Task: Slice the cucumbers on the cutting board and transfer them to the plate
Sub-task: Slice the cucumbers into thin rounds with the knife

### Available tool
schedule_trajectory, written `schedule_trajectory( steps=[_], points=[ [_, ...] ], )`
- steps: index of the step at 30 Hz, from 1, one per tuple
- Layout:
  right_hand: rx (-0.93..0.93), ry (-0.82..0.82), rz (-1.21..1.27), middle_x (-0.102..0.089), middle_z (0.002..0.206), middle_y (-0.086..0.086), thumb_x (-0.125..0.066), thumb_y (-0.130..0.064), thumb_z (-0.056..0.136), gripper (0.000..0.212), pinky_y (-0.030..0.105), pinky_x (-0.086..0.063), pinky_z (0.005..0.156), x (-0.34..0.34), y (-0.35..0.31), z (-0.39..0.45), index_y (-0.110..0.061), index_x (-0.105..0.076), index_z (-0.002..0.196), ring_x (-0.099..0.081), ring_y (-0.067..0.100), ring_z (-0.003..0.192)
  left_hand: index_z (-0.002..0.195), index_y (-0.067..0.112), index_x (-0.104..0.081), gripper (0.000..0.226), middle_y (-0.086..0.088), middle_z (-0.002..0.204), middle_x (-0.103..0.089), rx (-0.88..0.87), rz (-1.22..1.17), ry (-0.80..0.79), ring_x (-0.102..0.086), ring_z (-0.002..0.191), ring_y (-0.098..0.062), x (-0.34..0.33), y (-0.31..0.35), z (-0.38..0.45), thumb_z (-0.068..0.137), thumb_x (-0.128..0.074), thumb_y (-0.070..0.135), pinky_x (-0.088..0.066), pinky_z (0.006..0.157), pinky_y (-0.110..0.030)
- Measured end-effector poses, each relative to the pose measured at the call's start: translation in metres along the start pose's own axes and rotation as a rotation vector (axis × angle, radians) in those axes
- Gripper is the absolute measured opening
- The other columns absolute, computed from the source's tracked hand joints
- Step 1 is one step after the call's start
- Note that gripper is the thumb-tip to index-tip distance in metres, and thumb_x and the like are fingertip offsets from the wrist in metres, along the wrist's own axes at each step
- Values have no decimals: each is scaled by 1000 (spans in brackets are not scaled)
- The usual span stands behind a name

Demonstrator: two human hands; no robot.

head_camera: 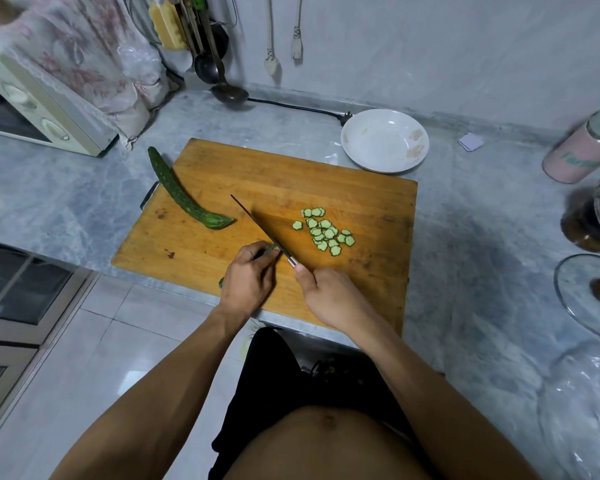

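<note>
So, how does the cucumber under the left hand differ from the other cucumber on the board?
The held cucumber is mostly hidden by the left hand, which holds it against the knife; the other cucumber lies untouched and in full view. The held one is at the near edge of the board; the other at the left, its far tip overhanging. Both are dark green.

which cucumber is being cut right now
The cucumber pinned under the left hand, against the knife. The other cucumber lies untouched at the board's left edge.
</note>
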State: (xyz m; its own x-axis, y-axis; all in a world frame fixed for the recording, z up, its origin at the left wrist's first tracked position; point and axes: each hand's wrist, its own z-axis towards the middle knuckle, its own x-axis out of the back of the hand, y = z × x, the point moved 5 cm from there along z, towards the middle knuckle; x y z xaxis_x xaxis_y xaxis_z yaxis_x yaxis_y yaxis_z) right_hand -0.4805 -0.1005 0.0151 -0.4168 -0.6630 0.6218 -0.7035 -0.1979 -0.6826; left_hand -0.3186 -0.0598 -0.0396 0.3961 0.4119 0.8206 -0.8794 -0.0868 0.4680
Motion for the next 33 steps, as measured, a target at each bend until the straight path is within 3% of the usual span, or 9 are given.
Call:
schedule_trajectory(
  steps=[4,6,9,13,20,23,26,33],
  points=[
    [-17,11,27,-58,73,9,-24,-54,103,64,37,-45,63,-2,5,-1,-11,-61,75,-57,26,73,109,12,-73,31,-8,111,-67,62,-40,-5,-61,98,-24,1,-3,1,80,-69,0,-52,72,-28],
    [-32,18,49,-60,72,7,-23,-55,103,66,39,-48,66,2,9,3,-11,-67,81,-60,27,72,111,14,-73,31,-6,112,-67,91,-59,-10,-63,98,-24,3,-2,1,83,-67,3,-54,75,-29],
    [-38,30,69,-56,65,7,-21,-56,103,68,33,-40,59,10,14,4,-10,-57,68,-57,29,64,111,15,-73,28,-4,111,-69,128,-73,12,-65,99,-22,7,0,1,85,-66,6,-54,79,-28],
    [-83,59,102,-49,60,7,-21,-58,102,66,31,-35,53,21,26,2,-11,-53,69,-48,24,53,109,10,-73,24,-6,107,-70,158,-64,36,-65,97,-25,7,4,1,86,-67,5,-56,78,-31],
    [-38,29,107,-47,58,6,-25,-57,102,65,32,-34,55,23,24,-8,-10,-48,63,-47,22,52,110,6,-73,30,-12,110,-69,94,-33,-7,-65,98,-30,5,11,5,82,-66,-2,-55,80,-34],
    [-16,13,80,-58,68,13,-25,-59,101,71,36,-43,61,17,19,-11,-3,-55,69,-57,27,63,110,7,-72,32,-11,112,-68,63,-21,-28,-65,97,-30,3,9,5,81,-65,-3,-56,76,-34],
    [-1,-5,48,-48,63,4,-26,-56,103,62,35,-35,57,17,11,-15,-12,-45,63,-48,20,59,113,8,-71,32,-9,116,-67,61,-17,-55,-63,100,-30,1,3,5,83,-61,1,-56,74,-34],
    [38,-20,23,-44,56,1,-25,-52,104,63,32,-31,52,18,7,-21,-13,-42,58,-43,14,53,112,7,-71,34,-11,117,-66,47,-15,-82,-62,100,-32,2,2,6,82,-57,5,-56,77,-34]
  ],
)
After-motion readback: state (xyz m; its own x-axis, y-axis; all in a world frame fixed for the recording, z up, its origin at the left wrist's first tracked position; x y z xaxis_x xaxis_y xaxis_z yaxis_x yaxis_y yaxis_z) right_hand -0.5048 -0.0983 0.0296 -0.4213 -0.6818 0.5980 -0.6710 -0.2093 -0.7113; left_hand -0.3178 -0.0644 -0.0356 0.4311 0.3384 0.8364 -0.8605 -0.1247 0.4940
